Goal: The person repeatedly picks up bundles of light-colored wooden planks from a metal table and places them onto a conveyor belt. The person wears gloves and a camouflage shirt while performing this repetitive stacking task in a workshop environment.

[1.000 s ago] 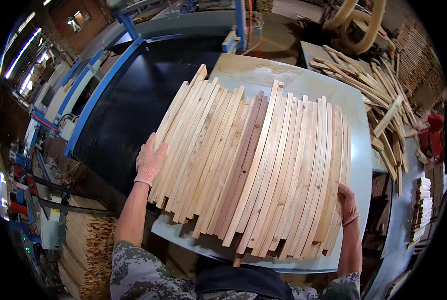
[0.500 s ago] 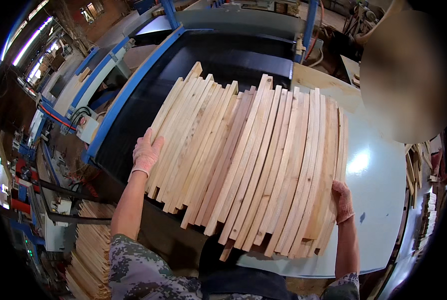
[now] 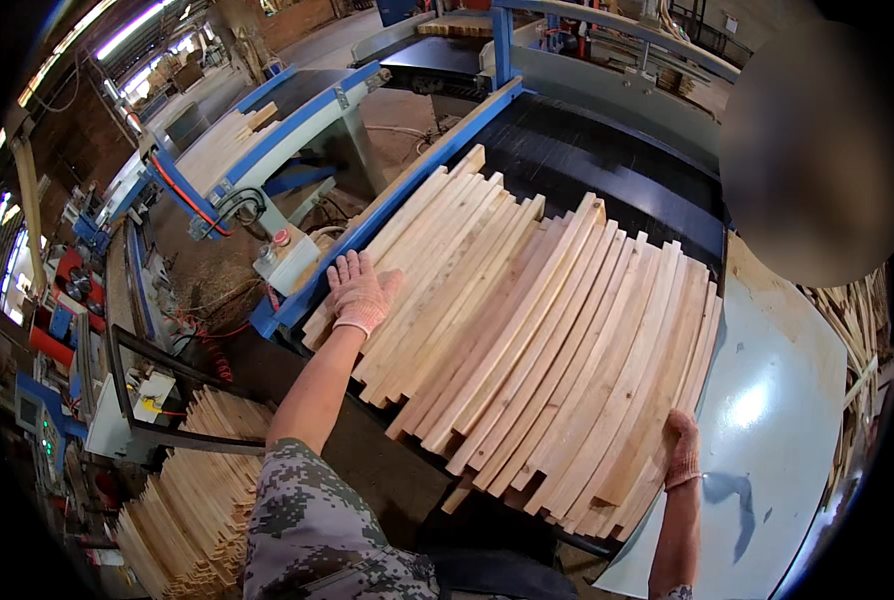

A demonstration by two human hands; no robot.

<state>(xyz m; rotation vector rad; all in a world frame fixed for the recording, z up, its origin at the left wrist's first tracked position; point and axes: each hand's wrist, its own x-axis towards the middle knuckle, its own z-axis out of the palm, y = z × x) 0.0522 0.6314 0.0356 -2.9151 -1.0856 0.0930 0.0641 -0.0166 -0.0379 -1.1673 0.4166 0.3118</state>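
With my left hand (image 3: 359,292) spread flat and my right hand (image 3: 681,448) wrapped on opposite sides of the fanned curved wooden slats (image 3: 537,345), half over the black conveyor belt (image 3: 607,160), I fear unclamped slats sliding off.

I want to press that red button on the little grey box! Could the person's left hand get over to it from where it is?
Probably yes. The left hand lies on the edge of the wooden slats, and the red button sits just beyond the blue rail with nothing between.
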